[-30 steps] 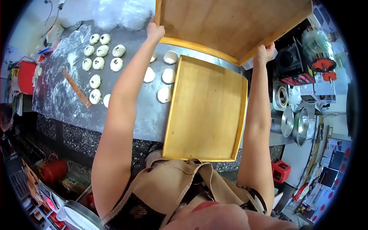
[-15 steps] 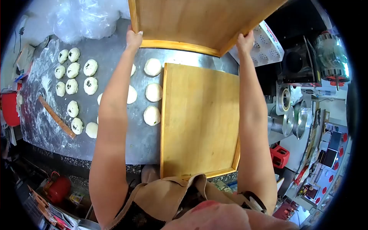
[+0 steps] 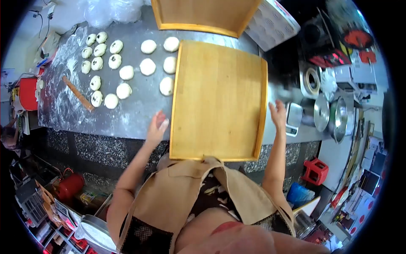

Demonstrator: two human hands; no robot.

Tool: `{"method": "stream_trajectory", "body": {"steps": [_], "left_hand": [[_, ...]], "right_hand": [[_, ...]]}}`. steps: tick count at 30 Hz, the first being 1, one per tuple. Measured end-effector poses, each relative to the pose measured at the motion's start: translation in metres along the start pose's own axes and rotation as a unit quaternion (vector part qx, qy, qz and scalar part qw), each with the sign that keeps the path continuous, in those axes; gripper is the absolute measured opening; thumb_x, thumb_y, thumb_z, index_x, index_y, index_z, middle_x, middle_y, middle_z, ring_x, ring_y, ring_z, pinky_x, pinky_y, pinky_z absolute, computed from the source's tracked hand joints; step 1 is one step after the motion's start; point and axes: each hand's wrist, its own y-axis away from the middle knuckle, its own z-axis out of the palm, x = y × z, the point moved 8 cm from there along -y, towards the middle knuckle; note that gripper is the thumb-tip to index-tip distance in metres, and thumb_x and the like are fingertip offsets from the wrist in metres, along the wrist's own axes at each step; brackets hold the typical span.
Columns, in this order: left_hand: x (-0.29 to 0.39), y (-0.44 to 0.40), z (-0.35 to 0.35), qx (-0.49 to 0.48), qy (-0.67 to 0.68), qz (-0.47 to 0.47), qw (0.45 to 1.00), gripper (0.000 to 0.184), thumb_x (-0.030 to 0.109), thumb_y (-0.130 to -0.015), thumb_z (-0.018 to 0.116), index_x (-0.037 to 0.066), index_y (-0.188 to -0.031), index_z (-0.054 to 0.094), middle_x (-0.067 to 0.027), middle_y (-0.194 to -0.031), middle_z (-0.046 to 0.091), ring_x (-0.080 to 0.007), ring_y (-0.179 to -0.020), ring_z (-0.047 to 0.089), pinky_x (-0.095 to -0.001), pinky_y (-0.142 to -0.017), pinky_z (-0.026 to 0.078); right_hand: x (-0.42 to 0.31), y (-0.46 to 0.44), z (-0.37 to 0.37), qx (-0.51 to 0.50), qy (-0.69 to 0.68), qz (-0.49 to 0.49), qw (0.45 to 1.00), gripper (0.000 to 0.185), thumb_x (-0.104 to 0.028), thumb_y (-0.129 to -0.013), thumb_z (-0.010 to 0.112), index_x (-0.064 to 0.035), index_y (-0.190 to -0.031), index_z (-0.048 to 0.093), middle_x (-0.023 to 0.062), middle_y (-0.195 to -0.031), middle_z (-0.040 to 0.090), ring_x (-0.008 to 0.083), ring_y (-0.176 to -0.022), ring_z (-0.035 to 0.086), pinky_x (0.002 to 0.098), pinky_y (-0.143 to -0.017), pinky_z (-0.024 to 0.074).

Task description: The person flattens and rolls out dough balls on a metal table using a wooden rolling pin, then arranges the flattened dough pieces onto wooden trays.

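A shallow wooden tray [image 3: 218,103] with a raised rim lies on the metal table in front of me and overhangs its front edge. My left hand [image 3: 156,128] is in the air just beside its left rim, fingers apart and holding nothing. On the other side, my right hand [image 3: 278,113] is raised near the right rim, open, close to a small white kitchen scale [image 3: 293,118]. Behind the tray leans a second wooden tray [image 3: 203,16], touched by neither hand. Round dough buns [image 3: 147,66] sit in rows to the left, some with dark filling showing on top.
A wooden rolling pin [image 3: 78,93] lies on the floured metal table [image 3: 127,114]. Clear plastic bags [image 3: 112,12] are at the back left, a white carton [image 3: 272,25] at the back right. Metal bowls [image 3: 338,119] stand on the right, above a red stool [image 3: 315,171].
Both hands have let go of the rear tray and drawn back toward me, one to each side of the near tray. The view has shifted, showing more buns.
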Motion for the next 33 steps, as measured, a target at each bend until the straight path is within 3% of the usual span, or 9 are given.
{"method": "stream_trajectory", "body": {"steps": [2, 3, 4, 6, 8, 13, 19, 23, 33], "left_hand": [[-0.031, 0.046, 0.022, 0.015, -0.003, -0.004, 1.000, 0.060, 0.017, -0.096, 0.061, -0.004, -0.144, 0.031, -0.0219, -0.141, 0.045, -0.0270, -0.131, 0.047, -0.0377, -0.109, 0.037], [-0.040, 0.055, 0.035, 0.026, 0.023, 0.083, 0.996, 0.058, 0.017, -0.095, 0.063, -0.003, -0.142, 0.036, -0.0239, -0.134, 0.053, -0.0291, -0.123, 0.055, -0.0379, -0.103, 0.043], [-0.032, 0.066, 0.049, 0.008, 0.015, 0.086, 0.996, 0.058, 0.017, -0.095, 0.063, -0.003, -0.142, 0.036, -0.0239, -0.134, 0.053, -0.0291, -0.123, 0.055, -0.0379, -0.103, 0.043], [-0.004, 0.079, 0.049, 0.137, -0.243, 0.036, 0.960, 0.052, 0.015, -0.092, 0.065, 0.001, -0.138, 0.044, -0.0245, -0.118, 0.064, -0.0330, -0.108, 0.064, -0.0395, -0.091, 0.049], [-0.001, 0.074, 0.043, 0.176, -0.278, 0.056, 0.943, 0.034, 0.014, -0.091, 0.064, 0.006, -0.124, 0.059, -0.0213, -0.098, 0.070, -0.0347, -0.092, 0.068, -0.0422, -0.079, 0.051], [-0.004, 0.071, 0.041, 0.187, -0.258, 0.126, 0.939, 0.029, 0.011, -0.091, 0.062, 0.007, -0.120, 0.063, -0.0198, -0.096, 0.070, -0.0324, -0.089, 0.069, -0.0397, -0.077, 0.050], [-0.004, 0.062, 0.047, 0.196, -0.284, 0.139, 0.928, 0.030, 0.012, -0.089, 0.062, 0.008, -0.119, 0.064, -0.0199, -0.097, 0.070, -0.0357, -0.093, 0.068, -0.0413, -0.081, 0.051], [-0.011, 0.059, 0.041, 0.211, -0.297, 0.098, 0.926, 0.029, 0.014, -0.089, 0.062, 0.007, -0.117, 0.065, -0.0211, -0.099, 0.070, -0.0378, -0.095, 0.067, -0.0434, -0.083, 0.051], [-0.009, 0.068, 0.046, 0.206, -0.412, 0.037, 0.887, 0.029, 0.026, -0.087, 0.063, 0.004, -0.105, 0.068, -0.0240, -0.095, 0.068, -0.0427, -0.093, 0.065, -0.0501, -0.083, 0.050]], "right_hand": [[0.069, 0.061, 0.023, -0.071, 0.003, 0.042, 0.997, 0.059, -0.041, -0.086, 0.068, 0.0053, -0.122, 0.060, 0.0243, -0.115, 0.066, 0.0334, -0.105, 0.065, 0.0395, -0.090, 0.0507], [0.065, 0.095, 0.024, -0.076, -0.010, 0.056, 0.995, 0.057, -0.041, -0.086, 0.068, 0.0051, -0.117, 0.062, 0.0231, -0.104, 0.069, 0.0309, -0.094, 0.068, 0.0392, -0.083, 0.0528], [0.070, 0.114, 0.038, -0.111, -0.062, 0.026, 0.992, 0.050, -0.038, -0.085, 0.068, 0.0023, -0.115, 0.064, 0.0241, -0.095, 0.070, 0.0334, -0.084, 0.070, 0.0403, -0.076, 0.0540], [0.019, 0.150, 0.017, -0.010, 0.066, -0.032, 0.997, 0.028, -0.028, -0.086, 0.066, -0.0010, -0.092, 0.066, 0.0246, -0.086, 0.067, 0.0433, -0.081, 0.065, 0.0482, -0.070, 0.0524], [0.015, 0.155, 0.018, 0.050, 0.097, -0.031, 0.994, 0.022, -0.023, -0.085, 0.065, -0.0019, -0.080, 0.060, 0.0219, -0.080, 0.065, 0.0419, -0.076, 0.064, 0.0503, -0.068, 0.0520], [0.009, 0.157, 0.001, 0.189, 0.031, -0.121, 0.974, 0.018, -0.017, -0.083, 0.065, 0.0007, -0.080, 0.060, 0.0221, -0.083, 0.064, 0.0429, -0.075, 0.063, 0.0492, -0.069, 0.0526], [0.027, 0.143, 0.018, 0.120, 0.045, -0.077, 0.989, 0.020, -0.017, -0.083, 0.064, 0.0023, -0.086, 0.061, 0.0240, -0.084, 0.065, 0.0419, -0.078, 0.065, 0.0489, -0.073, 0.0528], [0.041, 0.144, 0.027, 0.062, -0.020, 0.046, 0.997, 0.032, -0.029, -0.087, 0.060, 0.0028, -0.093, 0.063, 0.0285, -0.091, 0.067, 0.0459, -0.088, 0.065, 0.0511, -0.081, 0.0515], [0.041, 0.156, 0.031, 0.022, 0.108, 0.021, 0.994, 0.034, -0.029, -0.090, 0.057, 0.0035, -0.091, 0.066, 0.0289, -0.088, 0.067, 0.0463, -0.086, 0.065, 0.0522, -0.080, 0.0519]]}}
